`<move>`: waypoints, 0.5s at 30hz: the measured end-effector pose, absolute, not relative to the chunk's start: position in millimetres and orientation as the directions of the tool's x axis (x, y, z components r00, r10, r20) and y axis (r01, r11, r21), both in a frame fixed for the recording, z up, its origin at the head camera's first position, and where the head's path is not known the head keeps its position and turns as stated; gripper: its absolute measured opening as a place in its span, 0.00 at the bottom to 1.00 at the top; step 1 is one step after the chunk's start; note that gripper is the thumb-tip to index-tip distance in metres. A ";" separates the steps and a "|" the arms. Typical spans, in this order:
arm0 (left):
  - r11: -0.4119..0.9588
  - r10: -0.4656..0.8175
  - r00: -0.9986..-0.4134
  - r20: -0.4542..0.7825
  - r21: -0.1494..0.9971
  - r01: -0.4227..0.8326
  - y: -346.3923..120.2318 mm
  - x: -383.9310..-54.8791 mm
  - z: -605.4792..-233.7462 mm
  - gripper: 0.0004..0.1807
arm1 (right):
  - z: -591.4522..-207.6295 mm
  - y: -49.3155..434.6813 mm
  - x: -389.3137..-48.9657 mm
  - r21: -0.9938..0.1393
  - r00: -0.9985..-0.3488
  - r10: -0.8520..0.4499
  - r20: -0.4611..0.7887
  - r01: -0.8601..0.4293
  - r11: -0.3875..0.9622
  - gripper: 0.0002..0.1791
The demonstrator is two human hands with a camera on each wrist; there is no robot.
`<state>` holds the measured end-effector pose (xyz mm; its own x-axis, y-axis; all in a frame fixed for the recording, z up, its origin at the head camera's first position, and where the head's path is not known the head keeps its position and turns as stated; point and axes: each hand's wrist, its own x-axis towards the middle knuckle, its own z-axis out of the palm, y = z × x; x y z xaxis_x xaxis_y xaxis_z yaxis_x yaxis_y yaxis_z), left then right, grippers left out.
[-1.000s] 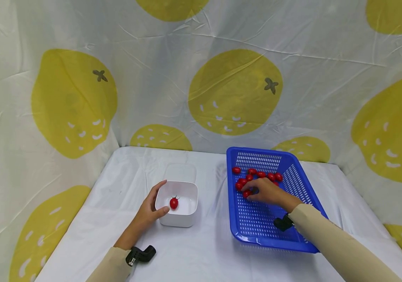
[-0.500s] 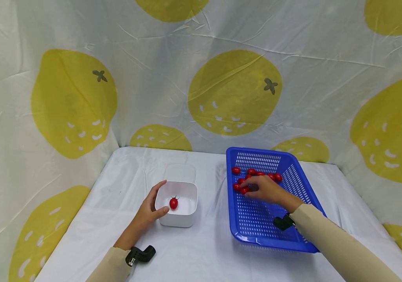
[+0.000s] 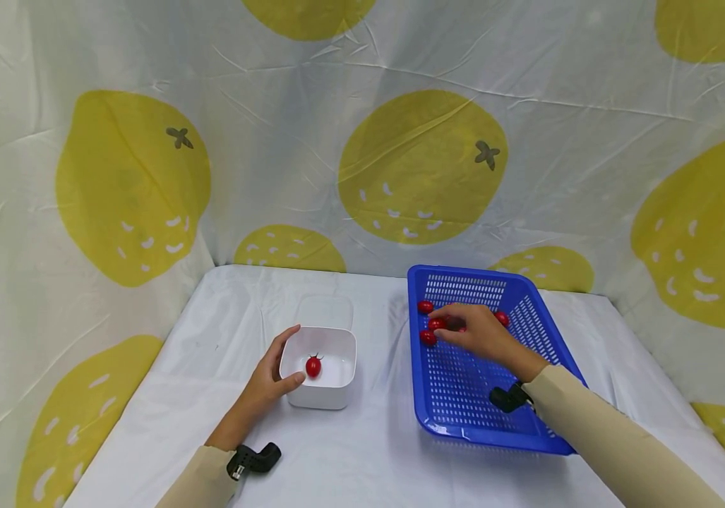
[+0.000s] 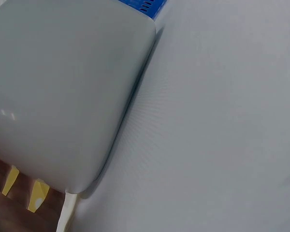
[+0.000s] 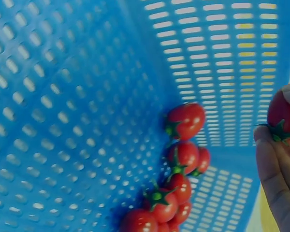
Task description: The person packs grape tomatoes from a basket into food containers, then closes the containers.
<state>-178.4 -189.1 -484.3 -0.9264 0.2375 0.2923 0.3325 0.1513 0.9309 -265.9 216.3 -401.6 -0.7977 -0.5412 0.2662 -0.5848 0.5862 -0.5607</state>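
In the head view my left hand holds a square white container by its left side, thumb at the front and fingers toward the back. One cherry tomato with a green stem lies inside. The left wrist view is mostly filled by the container's wall. Over the blue basket, my right hand pinches a cherry tomato between thumb and fingers, its green calyx showing in the right wrist view. Several other cherry tomatoes lie on the basket floor, partly hidden by the hand in the head view.
A translucent lid lies flat behind the white container. White cloth covers the table, and a lemon-print curtain hangs behind and at both sides. The basket's raised rim stands right of the container.
Within the basket my right hand has shifted slightly back and up, with a cherry tomato pinched in its fingers. My left hand and the white container stay in place.
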 end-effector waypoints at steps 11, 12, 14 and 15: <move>0.142 0.245 -0.923 0.296 0.931 0.336 -190.2 -179.1 -484.5 0.43 | -385.5 197.0 -262.5 -0.566 -0.742 -0.562 0.365 -0.656 0.499 0.18; 0.145 0.246 -0.922 0.299 0.929 0.341 -190.2 -179.4 -484.5 0.43 | -384.1 194.6 -261.7 -0.566 -0.741 -0.562 0.368 -0.658 0.497 0.18; 0.144 0.247 -0.921 0.302 0.928 0.343 -190.0 -179.3 -484.3 0.43 | -381.4 189.2 -260.3 -0.579 -0.739 -0.564 0.369 -0.657 0.482 0.17; 0.143 0.249 -0.919 0.305 0.927 0.347 -189.9 -179.4 -484.1 0.42 | -380.3 186.5 -259.6 -0.589 -0.738 -0.565 0.368 -0.655 0.472 0.17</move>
<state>-179.4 -189.9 -484.1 -0.9192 0.2488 0.3053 0.3466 0.1427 0.9271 -259.6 186.5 -380.3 -0.7382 -0.5653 0.3680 -0.6555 0.4724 -0.5893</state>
